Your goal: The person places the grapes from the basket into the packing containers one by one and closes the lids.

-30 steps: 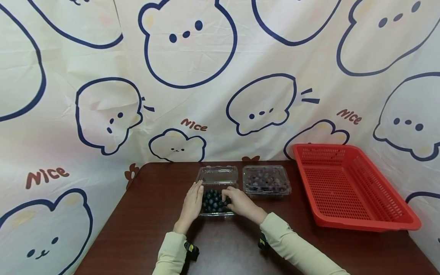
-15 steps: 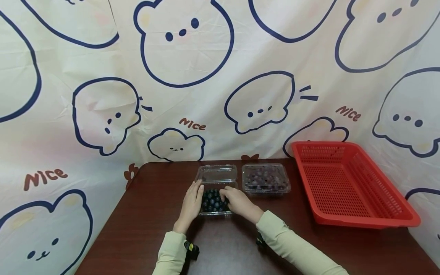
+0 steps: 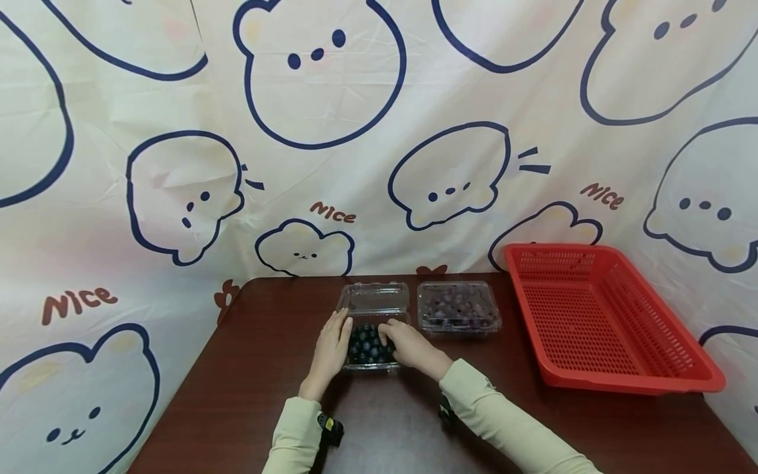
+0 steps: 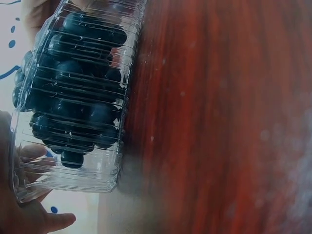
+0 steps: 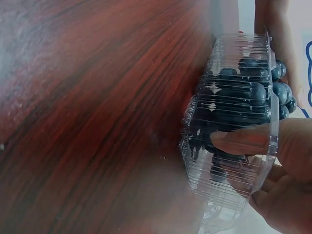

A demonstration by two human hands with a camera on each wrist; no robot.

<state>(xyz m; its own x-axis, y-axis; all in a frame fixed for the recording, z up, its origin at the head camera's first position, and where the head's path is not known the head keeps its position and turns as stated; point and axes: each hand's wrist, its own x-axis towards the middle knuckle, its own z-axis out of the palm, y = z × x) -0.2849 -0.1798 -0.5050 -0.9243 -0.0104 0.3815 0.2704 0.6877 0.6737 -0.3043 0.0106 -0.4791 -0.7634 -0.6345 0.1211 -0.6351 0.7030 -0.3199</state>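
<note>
At the middle of the dark red-brown wood-grain table [image 3: 237,401]: one rectangular clear plastic box [image 3: 373,367], ribbed walls, its clear flat lid [image 3: 376,299] folded back on the far side. Contents: round, glossy blue-black berries [image 3: 367,345], heaped; the wrist views show several above the rim.

Left hand [image 3: 328,349]: fingers straight, close together, laid along the box's left side. Right hand [image 3: 414,349]: over the right rim, fingers bent inside; its thumb [image 5: 239,141] shows through the wall among the berries. Whether a berry is pinched cannot be told.

Also present: a second clear plastic box of dark purplish fruit [image 3: 458,308], lid down, just beyond the right hand; a red perforated plastic basket [image 3: 651,382], farther right.

Likely faults, by judgement:
– Spill: heaped berries may roll over the rim if the right hand comes out fast or drags sideways.
– Bruising: skins may split if thumb and fingers squeeze hard, or press fruit against the wall.
– Sliding or tipping: the box looks light; should the left hand slacken, a push from the right could shift it.
– Buckling: thin walls may bow under uneven pressure from both hands.
– Snagging: knuckles may catch the rim.
</note>
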